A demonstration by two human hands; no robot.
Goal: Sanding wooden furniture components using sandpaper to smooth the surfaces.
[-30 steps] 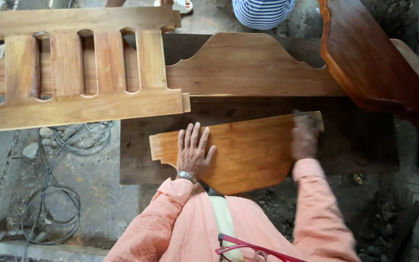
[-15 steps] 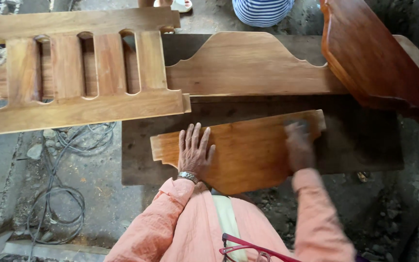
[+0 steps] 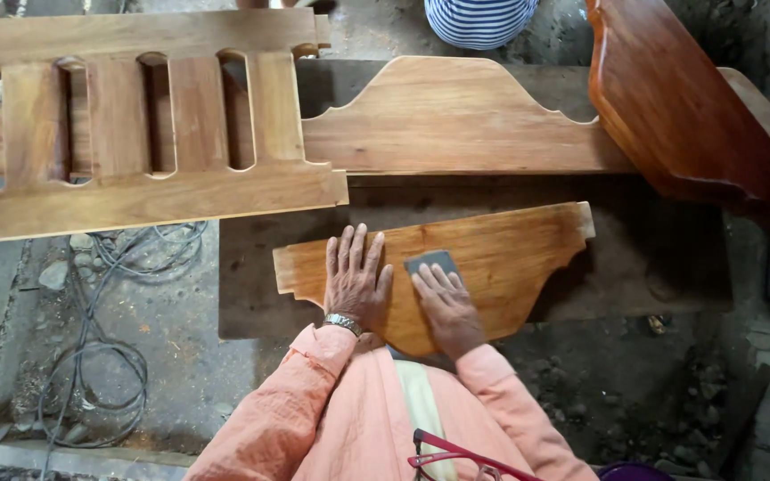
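A slatted frame (image 3: pixel 144 134) of pale unfinished wood, with three rounded slots between flat bars, is laid across the upper left. A long board with a scalloped crest (image 3: pixel 456 120) is set beside it, grain running left to right. A darker, glossy reddish-brown panel (image 3: pixel 683 107) is tilted at the upper right. All are carried on a dark, dusty tabletop (image 3: pixel 652 258).

The bracket-shaped panel (image 3: pixel 501 258) is seen lying flat at the centre of the tabletop, just before the person. It is honey-coloured, with streaked grain, a straight upper edge, a curved lower edge and a stepped notch at each end. Its long axis is set left to right, rising slightly to the right.

The left hand (image 3: pixel 354 281) is pressed flat on the panel, fingers spread, nothing gripped; a metal wristwatch (image 3: pixel 344 322) is worn. The right hand (image 3: pixel 446 303) is laid flat, fingertips pressing a small grey sanding pad (image 3: pixel 430 262) against the wood.

Grey cables (image 3: pixel 91 356) are coiled on the concrete floor (image 3: pixel 180 392) at left.
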